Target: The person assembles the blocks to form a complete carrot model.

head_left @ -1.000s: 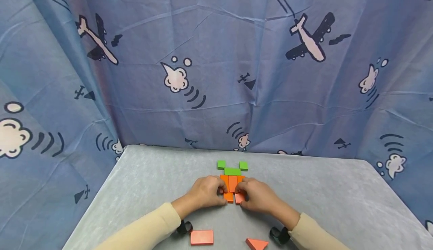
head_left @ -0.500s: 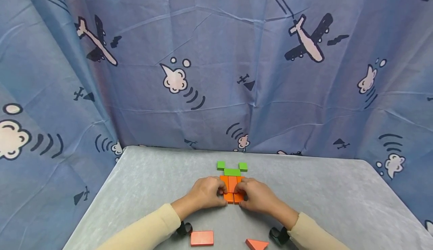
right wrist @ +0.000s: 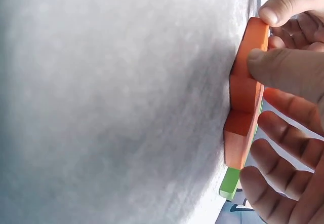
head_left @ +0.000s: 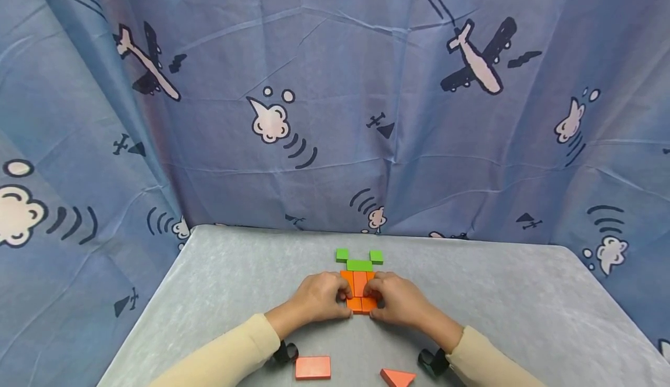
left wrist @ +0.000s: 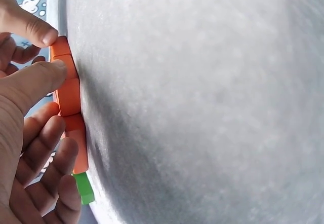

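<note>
In the head view, several orange blocks lie together on the table, three side by side with two more along their near edge. My left hand pinches the lower left orange block between curled fingers and thumb. From the other side my right hand pinches the lower right orange block, which sits against its neighbour. Both thumbs touch the near side, as the left wrist view shows with the left thumb. Beyond the orange ones lies a green rectangular block, with two small green blocks at its far corners.
Nearer the person lie a reddish rectangular block, by the left sleeve, and a reddish triangular block, by the right one. The grey table ends at a blue patterned curtain.
The lower right orange block has moved left and settled against the lower left one, closing the gap between them. Both hands stay almost in place.
</note>
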### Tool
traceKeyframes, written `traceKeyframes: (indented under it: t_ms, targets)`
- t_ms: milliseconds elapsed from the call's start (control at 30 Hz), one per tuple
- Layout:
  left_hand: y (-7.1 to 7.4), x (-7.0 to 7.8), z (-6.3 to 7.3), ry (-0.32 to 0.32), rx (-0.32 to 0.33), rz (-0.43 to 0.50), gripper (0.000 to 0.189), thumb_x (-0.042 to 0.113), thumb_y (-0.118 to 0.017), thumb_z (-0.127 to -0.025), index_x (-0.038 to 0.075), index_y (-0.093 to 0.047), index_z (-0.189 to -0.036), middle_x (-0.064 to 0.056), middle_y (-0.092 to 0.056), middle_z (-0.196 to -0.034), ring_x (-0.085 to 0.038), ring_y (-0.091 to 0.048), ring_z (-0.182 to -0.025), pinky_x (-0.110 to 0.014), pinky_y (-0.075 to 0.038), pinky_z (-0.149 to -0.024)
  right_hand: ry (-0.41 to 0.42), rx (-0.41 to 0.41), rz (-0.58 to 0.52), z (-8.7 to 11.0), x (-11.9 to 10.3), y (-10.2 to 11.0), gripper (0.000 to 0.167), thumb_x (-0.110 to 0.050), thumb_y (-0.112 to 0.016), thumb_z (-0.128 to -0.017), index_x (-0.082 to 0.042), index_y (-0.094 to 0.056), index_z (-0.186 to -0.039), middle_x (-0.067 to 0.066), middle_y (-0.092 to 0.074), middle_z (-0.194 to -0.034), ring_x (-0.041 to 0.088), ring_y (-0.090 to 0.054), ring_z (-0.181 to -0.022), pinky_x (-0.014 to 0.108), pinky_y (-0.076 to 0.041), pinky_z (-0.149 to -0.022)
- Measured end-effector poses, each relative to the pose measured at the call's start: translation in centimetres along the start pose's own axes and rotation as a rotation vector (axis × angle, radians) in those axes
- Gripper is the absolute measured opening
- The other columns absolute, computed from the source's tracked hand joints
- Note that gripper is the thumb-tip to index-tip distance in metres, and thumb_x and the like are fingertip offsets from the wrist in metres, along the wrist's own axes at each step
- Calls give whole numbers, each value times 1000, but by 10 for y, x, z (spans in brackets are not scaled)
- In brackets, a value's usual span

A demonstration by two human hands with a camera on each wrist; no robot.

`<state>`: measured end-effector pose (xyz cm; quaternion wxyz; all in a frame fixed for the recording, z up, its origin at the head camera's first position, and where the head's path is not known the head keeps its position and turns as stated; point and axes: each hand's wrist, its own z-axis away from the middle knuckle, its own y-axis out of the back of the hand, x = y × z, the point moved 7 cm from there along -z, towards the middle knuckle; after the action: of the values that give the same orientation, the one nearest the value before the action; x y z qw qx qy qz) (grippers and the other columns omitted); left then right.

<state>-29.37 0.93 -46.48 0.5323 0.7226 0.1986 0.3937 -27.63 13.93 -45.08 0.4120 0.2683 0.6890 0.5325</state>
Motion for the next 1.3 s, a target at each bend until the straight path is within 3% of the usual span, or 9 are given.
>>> traceKeyframes:
  t_ms: [200,433,700,1033,1300]
  targets:
    - [3,0,2,7,-11,22,21,37,-81,-69,26,-69,-82,16,-57,-76,3,-48,-65,-16,-39,-58,13,16,6,1,4,5,30,-24,-83,-66,-18,-69,-92,-8,-55,-78,5,-45,-69,21,-40,-59]
    - [20,-4,16,11,13,49,19,36,-77,-72,25,-70,-85,12,-63,-84,1,-47,-64,-18,-39,-56,-26,47,35,0,13,13,33,-26,-80,-68,-18,-68,-98,-7,-60,-88,7,-51,-76,26,-46,-65]
    - [35,-8,55,1,7,125,23,41,-74,-77,24,-73,-93,10,-67,-88,3,-46,-60,-18,-40,-55,-101,8,24,-5,30,15,43,-29,-80,-71,-15,-67,-110,2,-63,-98,13,-55,-82,34,-49,-71]
    - [37,-8,109,5,21,183,25,42,-76,-72,27,-72,-92,16,-64,-84,5,-48,-63,-15,-39,-56,-161,-34,28,-12,46,11,49,-33,-81,-70,-13,-67,-112,2,-63,-99,14,-56,-84,36,-51,-74]
    - [30,-3,125,-34,26,157,27,38,-80,-65,28,-71,-89,20,-61,-81,9,-41,-60,-12,-36,-54,-183,-56,21,-15,48,8,47,-32,-82,-69,-12,-68,-109,2,-63,-99,13,-55,-82,37,-52,-75]
